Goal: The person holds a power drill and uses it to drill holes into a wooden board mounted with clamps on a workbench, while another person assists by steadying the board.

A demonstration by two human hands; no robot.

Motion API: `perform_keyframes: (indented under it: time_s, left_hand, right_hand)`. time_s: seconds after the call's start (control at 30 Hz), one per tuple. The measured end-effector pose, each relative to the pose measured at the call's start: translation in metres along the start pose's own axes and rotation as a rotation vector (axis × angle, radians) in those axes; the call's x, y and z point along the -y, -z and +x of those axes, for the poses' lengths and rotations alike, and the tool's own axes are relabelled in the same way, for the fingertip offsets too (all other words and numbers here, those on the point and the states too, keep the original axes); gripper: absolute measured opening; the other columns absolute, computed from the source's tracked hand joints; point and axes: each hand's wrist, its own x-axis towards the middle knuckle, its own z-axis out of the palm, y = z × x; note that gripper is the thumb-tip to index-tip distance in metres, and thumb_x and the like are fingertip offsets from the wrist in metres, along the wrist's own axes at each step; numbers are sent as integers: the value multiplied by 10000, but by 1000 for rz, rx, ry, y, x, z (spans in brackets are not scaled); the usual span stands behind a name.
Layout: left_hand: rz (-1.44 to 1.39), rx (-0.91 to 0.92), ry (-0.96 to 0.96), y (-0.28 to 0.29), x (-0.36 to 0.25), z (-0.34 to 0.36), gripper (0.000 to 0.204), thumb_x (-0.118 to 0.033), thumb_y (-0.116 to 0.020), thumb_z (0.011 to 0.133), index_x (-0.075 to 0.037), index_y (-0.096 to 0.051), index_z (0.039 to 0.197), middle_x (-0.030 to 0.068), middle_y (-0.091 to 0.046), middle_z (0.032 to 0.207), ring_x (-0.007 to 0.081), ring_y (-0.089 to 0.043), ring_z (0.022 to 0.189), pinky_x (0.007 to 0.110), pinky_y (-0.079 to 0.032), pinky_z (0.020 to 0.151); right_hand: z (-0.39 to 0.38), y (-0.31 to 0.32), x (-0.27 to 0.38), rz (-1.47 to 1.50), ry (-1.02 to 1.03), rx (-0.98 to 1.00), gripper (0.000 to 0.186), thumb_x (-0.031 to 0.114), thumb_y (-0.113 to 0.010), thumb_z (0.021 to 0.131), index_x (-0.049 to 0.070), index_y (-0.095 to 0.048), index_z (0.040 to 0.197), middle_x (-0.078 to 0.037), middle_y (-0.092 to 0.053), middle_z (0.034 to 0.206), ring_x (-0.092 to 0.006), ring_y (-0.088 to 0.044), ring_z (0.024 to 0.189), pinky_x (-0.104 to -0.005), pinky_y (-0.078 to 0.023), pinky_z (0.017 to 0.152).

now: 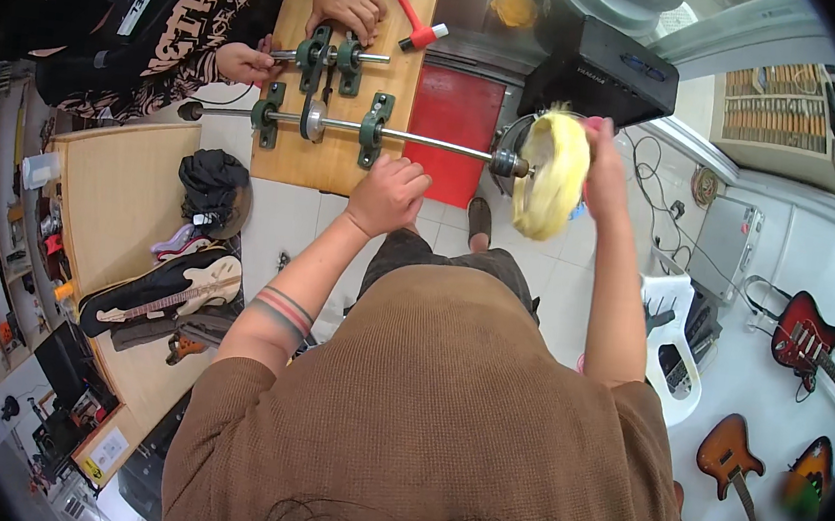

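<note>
A long steel shaft (429,141) runs through green bearing blocks (375,128) bolted to a wooden board (331,162). A yellow cloth buffing wheel (549,176) sits on the shaft's right end. My right hand (602,168) is pressed against the wheel's far side; what its fingers do is hidden. My left hand (389,195) is a closed fist resting at the board's near edge, just under the shaft, holding nothing visible. Another person's hands (347,5) (245,63) are on a shorter shaft (332,54) with green bearings at the board's far end.
A red-handled hammer (412,9) lies on the board's far end. A red panel (460,129) and a black amplifier (601,72) stand beyond the wheel. Electric guitars (807,343) lie on the floor at right, a white plastic chair (672,335) beside me, a guitar in its case (169,287) at left.
</note>
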Motion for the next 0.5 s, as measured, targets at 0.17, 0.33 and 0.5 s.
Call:
perform_keyframes:
  time_s: [0.17, 0.33, 0.5]
  left_hand:
    - [30, -41, 27, -4, 1, -5, 197, -107, -721, 770, -116, -644, 951, 50, -621, 908, 246, -638, 911, 404, -446, 797]
    - [44, -44, 34, -7, 1, -8, 178, -112, -720, 777, -115, -632, 932, 50, -620, 906, 240, -638, 914, 397, -441, 802]
    - [38, -38, 26, -4, 1, -4, 222, -101, -710, 758, -92, -668, 975, 52, -631, 914, 251, -635, 898, 407, -450, 790]
  right_hand:
    - [-93, -7, -54, -315, -106, 29, 679, 523, -360, 1131, -42, -550, 1456, -142, -669, 1349, -236, -645, 1220, -390, -466, 1092]
    - [-139, 1, 13, -143, 44, 238, 698, 485, -281, 1151, -77, -635, 1367, -171, -676, 1338, -268, -631, 1265, -423, -412, 1167]
    - [-49, -31, 44, -76, 206, 62, 709, 502, -291, 1147, -82, -613, 1385, -151, -667, 1366, -266, -606, 1301, -384, -391, 1172]
